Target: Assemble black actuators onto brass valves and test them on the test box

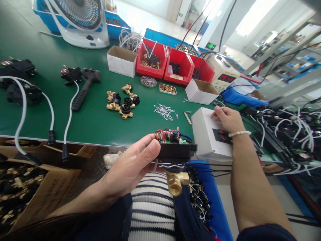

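My left hand [136,159] is closed round the side of a motorised valve [178,152]. Its black housing is uncovered, showing a circuit board with red, black and blue wires. Below the housing hangs a brass valve body [175,183], with a wavy metal clip between the two. My right hand [229,119] is at the top face of a grey switch box [204,134], thumb and fingers pinched at a small part that they mostly hide. Black rocker switches [222,135] with red marks lie just below that hand.
Brass valve bodies [126,109], metal clips [164,111] and a hammer [87,87] lie on the green table [100,125]. Behind them stand red bins [179,63], white boxes [122,61] and a fan [85,36]. Wired units crowd the right [296,134]; a blue crate [215,201] sits below.
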`<move>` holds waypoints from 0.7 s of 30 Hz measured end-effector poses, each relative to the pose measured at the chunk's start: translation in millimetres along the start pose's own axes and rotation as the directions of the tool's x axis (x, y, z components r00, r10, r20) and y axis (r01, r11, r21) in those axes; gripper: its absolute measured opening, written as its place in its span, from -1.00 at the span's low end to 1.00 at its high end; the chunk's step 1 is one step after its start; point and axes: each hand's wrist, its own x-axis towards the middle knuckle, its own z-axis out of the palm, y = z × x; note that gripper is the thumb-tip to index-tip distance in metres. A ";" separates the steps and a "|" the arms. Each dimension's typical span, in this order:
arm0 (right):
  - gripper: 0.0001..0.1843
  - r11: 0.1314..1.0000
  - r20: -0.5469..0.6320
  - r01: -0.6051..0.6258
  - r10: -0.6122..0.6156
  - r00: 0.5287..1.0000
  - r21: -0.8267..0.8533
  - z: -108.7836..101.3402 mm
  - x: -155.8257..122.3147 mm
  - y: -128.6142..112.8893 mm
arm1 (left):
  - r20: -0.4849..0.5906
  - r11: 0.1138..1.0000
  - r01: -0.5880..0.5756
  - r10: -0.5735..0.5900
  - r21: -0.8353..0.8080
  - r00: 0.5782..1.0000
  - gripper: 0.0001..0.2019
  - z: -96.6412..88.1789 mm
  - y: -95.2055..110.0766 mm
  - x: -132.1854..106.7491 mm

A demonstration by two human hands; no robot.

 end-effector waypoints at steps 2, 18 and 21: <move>-0.56 1.000 0.003 -0.006 0.006 1.000 -0.006 -0.3 -0.4 -1.1 | -0.003 1.000 -0.005 0.005 0.000 1.000 -0.52 0.0 -0.3 0.2; -0.54 1.000 -0.001 0.001 -0.001 1.000 0.013 0.9 0.4 1.2 | -0.041 1.000 -0.008 0.008 -0.002 0.999 -0.52 0.0 -1.6 1.1; -0.54 1.000 -0.001 -0.001 0.001 1.000 0.017 0.8 0.0 0.4 | -0.044 1.000 0.004 -0.005 -0.015 0.999 -0.50 0.2 -2.1 1.3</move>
